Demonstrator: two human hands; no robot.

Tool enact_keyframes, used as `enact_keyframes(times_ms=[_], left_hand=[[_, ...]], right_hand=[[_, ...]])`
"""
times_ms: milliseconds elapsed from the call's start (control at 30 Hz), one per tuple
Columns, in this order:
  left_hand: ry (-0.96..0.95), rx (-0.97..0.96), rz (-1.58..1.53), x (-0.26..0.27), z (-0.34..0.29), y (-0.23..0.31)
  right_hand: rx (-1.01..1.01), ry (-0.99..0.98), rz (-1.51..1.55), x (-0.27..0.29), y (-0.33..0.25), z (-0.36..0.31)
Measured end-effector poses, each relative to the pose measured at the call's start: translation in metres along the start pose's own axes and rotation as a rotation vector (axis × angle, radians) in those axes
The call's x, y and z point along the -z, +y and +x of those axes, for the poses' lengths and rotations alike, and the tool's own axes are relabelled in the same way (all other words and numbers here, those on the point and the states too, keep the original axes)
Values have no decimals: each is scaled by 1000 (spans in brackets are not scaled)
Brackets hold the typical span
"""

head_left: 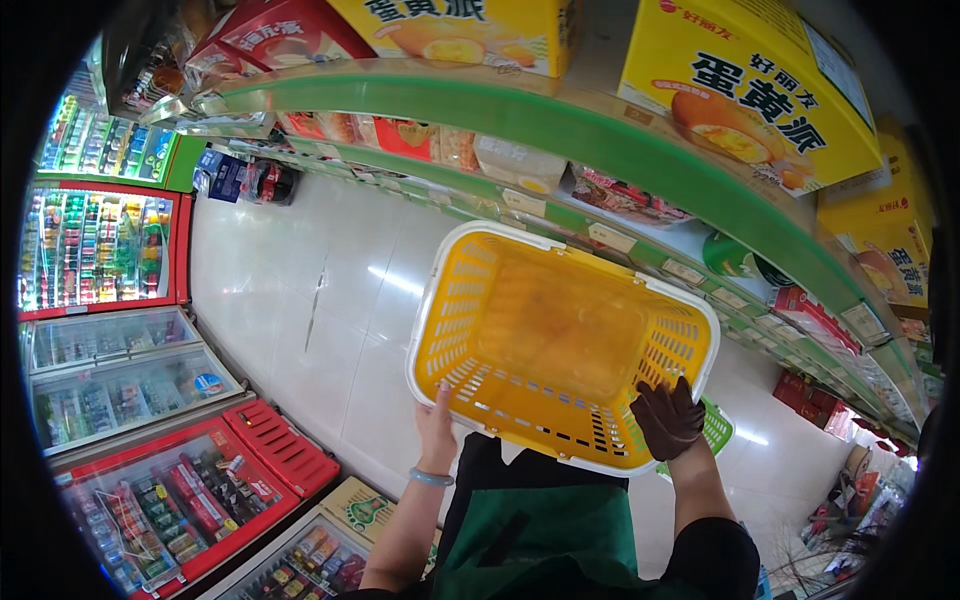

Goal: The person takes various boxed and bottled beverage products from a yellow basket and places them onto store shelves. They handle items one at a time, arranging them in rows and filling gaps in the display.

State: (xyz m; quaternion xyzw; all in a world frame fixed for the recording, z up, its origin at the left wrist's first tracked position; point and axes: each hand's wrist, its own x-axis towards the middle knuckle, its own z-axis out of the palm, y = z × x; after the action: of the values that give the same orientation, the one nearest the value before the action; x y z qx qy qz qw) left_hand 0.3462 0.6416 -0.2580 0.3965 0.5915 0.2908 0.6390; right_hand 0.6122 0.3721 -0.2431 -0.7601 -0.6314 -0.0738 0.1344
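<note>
A yellow shopping basket with a white rim and slotted walls is in front of my body, tilted so its inside faces me. Nothing lies in it. My left hand, bare with a pale bangle at the wrist, grips the near left corner, its thumb over the rim. On the near right side, my right hand wears a dark brown glove. Its fingers hook over the rim onto the inner wall; the thumb is hard to make out. Part of a green slotted basket shows beyond the right hand, mostly hidden.
Curved green-edged shelves with boxed and packaged snacks run along the far and right side. Red drink fridges and chest freezers line the left. Bottle packs stand on the tiled floor. A red carton sits right.
</note>
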Motion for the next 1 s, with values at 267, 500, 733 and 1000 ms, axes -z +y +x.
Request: enact_keyframes(times_ms=[267,500,733,1000], left_hand=[[112,267,-182,-10,7,18],[147,234,-144,64,67,39],[114,247,-146,155,189,89],[-7,282,-108,201,311,188]], right_hand=[[-38,-44,-23,2,-21,28],[7,-3,-67,-46,-67,91],[-4,6,-37,-116,-136,186],[-348,-172,79,-212,-200,287]])
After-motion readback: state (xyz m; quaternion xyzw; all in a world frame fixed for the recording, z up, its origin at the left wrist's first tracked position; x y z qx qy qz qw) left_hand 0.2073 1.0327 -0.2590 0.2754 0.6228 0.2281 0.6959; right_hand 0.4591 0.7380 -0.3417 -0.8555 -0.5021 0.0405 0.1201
